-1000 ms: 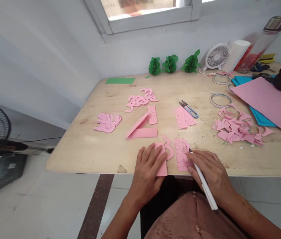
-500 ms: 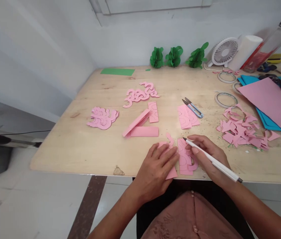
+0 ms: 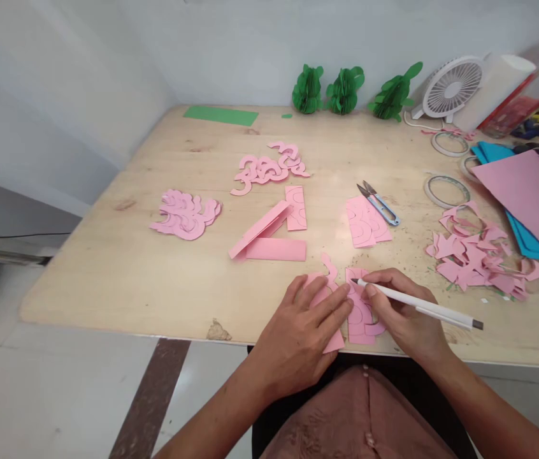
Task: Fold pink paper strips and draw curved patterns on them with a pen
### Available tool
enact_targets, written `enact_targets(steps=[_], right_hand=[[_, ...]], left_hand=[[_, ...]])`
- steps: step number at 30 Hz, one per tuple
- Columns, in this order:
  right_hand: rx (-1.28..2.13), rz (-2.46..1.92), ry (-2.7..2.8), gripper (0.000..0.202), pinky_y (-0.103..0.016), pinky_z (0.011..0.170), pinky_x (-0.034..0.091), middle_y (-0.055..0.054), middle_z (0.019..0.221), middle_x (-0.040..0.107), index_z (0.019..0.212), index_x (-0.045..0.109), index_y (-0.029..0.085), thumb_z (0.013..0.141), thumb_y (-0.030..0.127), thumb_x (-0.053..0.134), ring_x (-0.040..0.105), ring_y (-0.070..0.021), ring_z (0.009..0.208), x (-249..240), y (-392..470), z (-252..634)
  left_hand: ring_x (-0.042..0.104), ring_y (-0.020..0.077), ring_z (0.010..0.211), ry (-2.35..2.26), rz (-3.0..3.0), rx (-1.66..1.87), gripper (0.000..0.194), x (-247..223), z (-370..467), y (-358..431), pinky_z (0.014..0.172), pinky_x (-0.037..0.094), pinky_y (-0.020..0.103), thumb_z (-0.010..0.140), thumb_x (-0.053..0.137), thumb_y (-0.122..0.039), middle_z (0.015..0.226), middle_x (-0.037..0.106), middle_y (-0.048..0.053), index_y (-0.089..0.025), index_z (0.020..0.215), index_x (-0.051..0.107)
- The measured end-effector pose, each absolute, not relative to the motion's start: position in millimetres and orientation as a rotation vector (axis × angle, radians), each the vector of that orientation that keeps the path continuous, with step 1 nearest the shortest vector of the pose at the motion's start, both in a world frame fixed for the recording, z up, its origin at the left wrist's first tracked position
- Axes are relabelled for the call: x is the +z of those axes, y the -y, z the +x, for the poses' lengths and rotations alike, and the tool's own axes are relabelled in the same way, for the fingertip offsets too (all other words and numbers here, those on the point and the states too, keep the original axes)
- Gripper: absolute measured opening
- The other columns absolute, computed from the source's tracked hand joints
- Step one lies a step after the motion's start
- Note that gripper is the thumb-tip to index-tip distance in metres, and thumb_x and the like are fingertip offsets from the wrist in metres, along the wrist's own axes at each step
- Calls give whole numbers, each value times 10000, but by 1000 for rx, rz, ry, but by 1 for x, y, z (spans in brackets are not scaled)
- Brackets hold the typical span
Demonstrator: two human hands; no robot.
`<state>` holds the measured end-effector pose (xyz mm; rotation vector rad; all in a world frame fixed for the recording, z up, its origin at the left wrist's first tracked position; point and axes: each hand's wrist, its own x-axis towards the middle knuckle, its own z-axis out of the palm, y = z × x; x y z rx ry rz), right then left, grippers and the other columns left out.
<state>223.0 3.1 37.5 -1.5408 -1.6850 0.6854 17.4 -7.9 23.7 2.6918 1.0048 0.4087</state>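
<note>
My left hand (image 3: 301,331) lies with fingers spread over pink paper pieces (image 3: 335,343) at the table's front edge, partly hiding them. Just to its right is a pink strip (image 3: 359,319) marked with curved lines, and a curved cut piece overlaps its right side. My right hand (image 3: 408,312) grips a white pen (image 3: 422,303), its dark tip at the upper part of the marked strip. Beyond my hands, blue-handled snips (image 3: 381,205) rest partly on more marked pink pieces (image 3: 360,223).
Pink scraps (image 3: 477,255) lie to the right, near tape rolls (image 3: 447,190) and blue and pink sheets (image 3: 532,197). Cut pink curves (image 3: 267,169), folded strips (image 3: 276,249) and a stack (image 3: 188,215) lie leftward. Green paper figures (image 3: 343,91) and a fan (image 3: 453,89) stand behind.
The view has shifted slightly. The pen tip has moved a little down on the marked strip, and the pen lies flatter. My left hand stays spread on the pink paper.
</note>
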Motion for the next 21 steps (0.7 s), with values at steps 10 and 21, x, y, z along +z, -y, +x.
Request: enact_targets(steps=[10, 21], right_hand=[[582, -1555, 1791, 140, -188, 366, 360, 40, 570, 633, 812, 659, 205, 872, 295, 570, 481, -74, 392, 39, -4, 221], [547, -1558, 1825, 123, -189, 395, 378, 43, 591, 643, 829, 655, 208, 876, 273, 563, 476, -71, 404, 39, -4, 221]], left_hand=[[383, 331, 1365, -999, 2668, 408, 528, 23, 17, 7, 1159, 222, 555, 912, 524, -352, 1543, 393, 24, -199, 1412, 453], [377, 342, 1364, -990, 2673, 403, 552, 23, 17, 7, 1157, 217, 560, 897, 543, -346, 1542, 394, 42, -185, 1416, 446]])
